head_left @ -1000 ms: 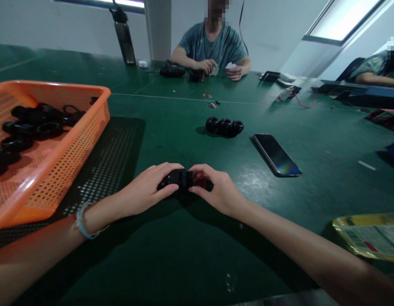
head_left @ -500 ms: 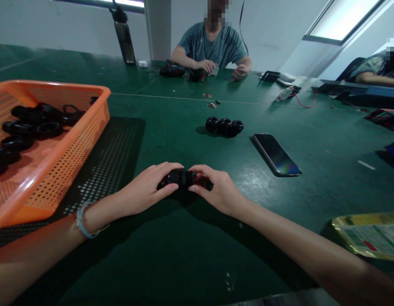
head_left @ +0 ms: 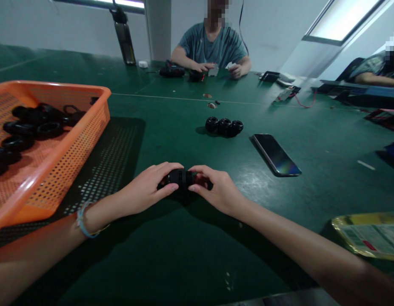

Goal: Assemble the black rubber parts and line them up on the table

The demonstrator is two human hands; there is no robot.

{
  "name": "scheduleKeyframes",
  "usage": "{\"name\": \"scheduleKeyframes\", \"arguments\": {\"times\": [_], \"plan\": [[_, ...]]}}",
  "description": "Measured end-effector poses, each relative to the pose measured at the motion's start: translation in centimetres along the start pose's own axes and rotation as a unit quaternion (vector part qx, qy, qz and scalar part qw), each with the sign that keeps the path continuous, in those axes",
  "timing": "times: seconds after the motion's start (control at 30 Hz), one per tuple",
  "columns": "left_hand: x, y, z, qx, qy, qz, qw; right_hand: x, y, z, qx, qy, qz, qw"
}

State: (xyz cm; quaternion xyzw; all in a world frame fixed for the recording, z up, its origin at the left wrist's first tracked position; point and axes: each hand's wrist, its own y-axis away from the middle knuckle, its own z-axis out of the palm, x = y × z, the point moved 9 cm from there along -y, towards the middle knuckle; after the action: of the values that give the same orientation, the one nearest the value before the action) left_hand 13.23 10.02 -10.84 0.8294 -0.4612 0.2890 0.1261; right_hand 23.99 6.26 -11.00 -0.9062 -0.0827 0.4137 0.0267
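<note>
Left hand (head_left: 146,189) and right hand (head_left: 218,191), palms down at worktop (head_left: 184,255) centre, fingers (head_left: 171,166) grasping a ribbed black cylindrical part (head_left: 181,177) from both ends. At 9 o'clock, perforated orange plastic basket (head_left: 72,148); at 1 o'clock, glossy flat phone (head_left: 275,154).

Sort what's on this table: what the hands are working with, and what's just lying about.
In hand: left hand and right hand grip a black wheel part; orange basket of black tyres; three wheels.
Lying about: smartphone, bottle, yellow packet.

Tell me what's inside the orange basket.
The orange basket holds loose black rings heaped toward its far side. Its left part runs out of frame, and its near wall hides whatever lies right behind it.
</note>
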Motion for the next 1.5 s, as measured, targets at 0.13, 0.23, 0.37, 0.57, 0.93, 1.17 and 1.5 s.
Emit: {"name": "scheduleKeyframes", "arguments": {"times": [0.13, 0.23, 0.37, 0.57, 0.93, 1.17, 1.5], "plan": [[0.01, 0.02, -0.01, 0.001, 0.0, 0.001, 1.0, -0.18, -0.03, -0.03, -0.002, 0.01, -0.002, 1.0], [0.03, 0.01, 0.0, 0.003, 0.0, 0.004, 1.0, -0.31, -0.02, -0.06, -0.001, 0.011, -0.002, 1.0], [0.07, -0.02, 0.04, 0.001, -0.004, 0.004, 1.0, -0.25, -0.01, -0.04, 0.0, 0.013, 0.003, 1.0], [0.12, 0.03, 0.03, -0.002, 0.001, 0.001, 1.0, -0.17, -0.08, -0.11, -0.001, 0.012, 0.001, 1.0], [0.07, -0.02, 0.11, 0.0, -0.001, 0.008, 1.0, -0.17, -0.11, 0.01, 0.0, 0.014, 0.001, 1.0], [-0.03, -0.01, 0.09, 0.0, -0.002, 0.008, 1.0, -0.09, -0.13, 0.02, 0.001, 0.022, 0.005, 1.0], [0.01, 0.05, 0.17, -0.004, 0.003, 0.002, 1.0, -0.27, -0.16, -0.02, 0.001, 0.033, -0.003, 0.999]]}}
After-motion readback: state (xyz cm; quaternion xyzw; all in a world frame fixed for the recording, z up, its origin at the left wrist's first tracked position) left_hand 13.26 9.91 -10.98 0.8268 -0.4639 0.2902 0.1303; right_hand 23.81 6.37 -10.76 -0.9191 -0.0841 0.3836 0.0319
